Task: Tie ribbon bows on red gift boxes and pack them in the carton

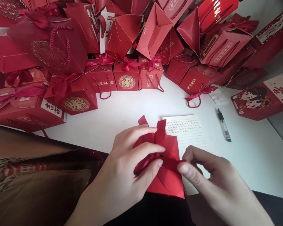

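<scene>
A small red gift box point(171, 183) with a red ribbon point(155, 135) lies at the near edge of the white table point(122, 119). My left hand point(129, 160) lies over the box, its fingers curled and pinching the ribbon loop. My right hand point(202, 175) pinches the ribbon's other end just right of the box with thumb and forefinger. Part of the box is hidden under my left hand.
A lined sheet with handwriting point(186, 131) lies under and behind the box. A black pen point(224, 125) rests to its right. Several red gift boxes point(126, 75) and red paper bags point(153, 31) are piled across the back and left. A brown carton point(37, 175) sits at lower left.
</scene>
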Available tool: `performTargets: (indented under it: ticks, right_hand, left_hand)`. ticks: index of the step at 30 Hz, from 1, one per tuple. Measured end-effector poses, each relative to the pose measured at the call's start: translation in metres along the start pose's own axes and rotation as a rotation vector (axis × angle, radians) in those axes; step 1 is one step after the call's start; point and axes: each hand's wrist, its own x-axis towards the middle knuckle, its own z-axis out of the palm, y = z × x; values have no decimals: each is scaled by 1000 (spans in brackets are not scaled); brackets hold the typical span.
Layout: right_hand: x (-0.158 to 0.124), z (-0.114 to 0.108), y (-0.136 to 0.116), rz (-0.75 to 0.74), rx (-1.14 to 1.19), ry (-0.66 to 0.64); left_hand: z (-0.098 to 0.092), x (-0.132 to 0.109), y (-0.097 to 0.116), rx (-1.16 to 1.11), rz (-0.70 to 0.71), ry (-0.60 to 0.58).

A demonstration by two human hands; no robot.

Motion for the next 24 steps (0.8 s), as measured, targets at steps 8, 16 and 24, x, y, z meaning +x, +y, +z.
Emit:
performTargets:
  ticks: [8,16,24]
  right_hand:
    - [4,7,-1,81,262,-96]
    - [4,14,9,60,426,-82]
    - [5,16,9,40,458,-56]
  left_hand:
    - [0,1,1,21,-25,8]
    - [0,-10,-8,-249,-115,343]
    - [-7,-17,9,-226,-589,110]
